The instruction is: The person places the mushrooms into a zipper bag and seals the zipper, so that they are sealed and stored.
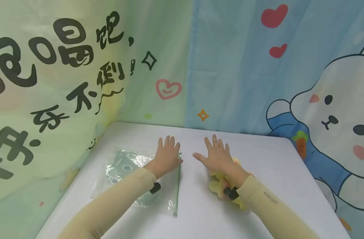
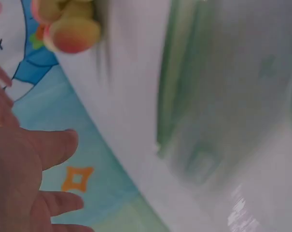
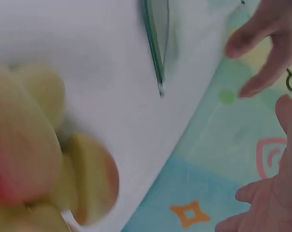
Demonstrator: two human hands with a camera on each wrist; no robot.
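My left hand is held out with its fingers straight, over the right part of a clear zip bag. The bag lies flat, has a pale green printed pattern and a green closure strip along its right edge. My right hand spreads its fingers and thumb above the table, holding nothing. Below its wrist sits a yellow and pink lobed object, partly hidden by the arm. In the right wrist view its rounded, peach-coloured lobes look large and blurred. Neither hand grips anything.
Both things lie on a white table. Its back edge meets a printed cloth with hearts, lettering and a cartoon rabbit. Each wrist carries a small black device. Between the bag and the yellow object runs a strip of bare white tabletop.
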